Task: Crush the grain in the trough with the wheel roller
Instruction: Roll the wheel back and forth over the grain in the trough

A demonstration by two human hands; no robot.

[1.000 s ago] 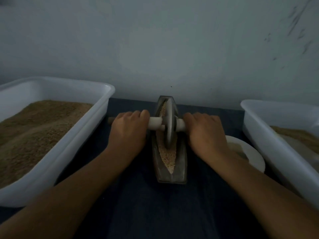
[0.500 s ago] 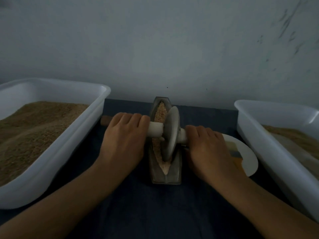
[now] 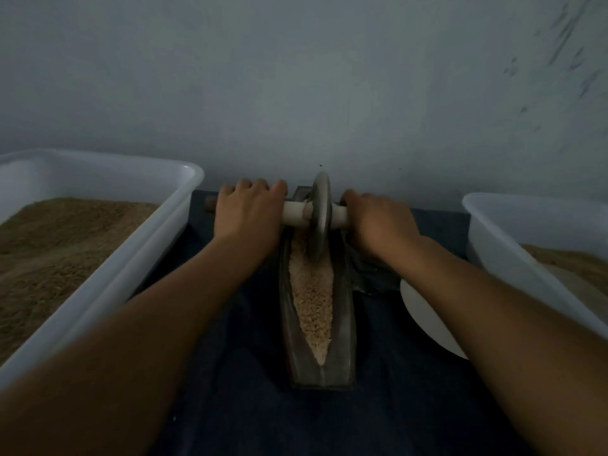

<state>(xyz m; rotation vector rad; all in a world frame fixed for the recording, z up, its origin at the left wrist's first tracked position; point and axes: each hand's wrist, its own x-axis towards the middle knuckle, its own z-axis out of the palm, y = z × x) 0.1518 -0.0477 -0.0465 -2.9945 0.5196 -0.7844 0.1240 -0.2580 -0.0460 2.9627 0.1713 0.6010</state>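
Head view, one frame, dim light.

Left hand (image 3: 247, 214): fingers curled over the left end of the handle (image 3: 295, 212), gripping it; a dark stub of the handle shows beyond the knuckles on the left side.

Right hand (image 3: 378, 223): fingers wrapped round the right end of the same handle, gripping it. Both forearms reach in from the near edge of the table.

Wheel (image 3: 319, 216): grey metal disc, upright on edge, mounted on the pale handle between the two hands. Its lower rim sits in the far end of the trough, down in the grain.

Trough (image 3: 342, 327): narrow, dark, boat-shaped, lying lengthwise from the near middle of the table toward the far edge by the wall.

Grain (image 3: 312, 304): pale tan, coarse, filling the groove of the trough from the wheel back to a point at the near end.

Cloth (image 3: 237, 406): dark blue, covering the table under the trough.

Left tub (image 3: 138, 258): white plastic, at the left edge of the table, holding a heap of brown grain.

Right tub (image 3: 500, 251): white plastic, at the right edge, also holding brown grain.

Plate (image 3: 424, 311): white, between the trough and the right tub, partly hidden under the right forearm.

Wall (image 3: 296, 77): pale grey, scuffed at upper right.
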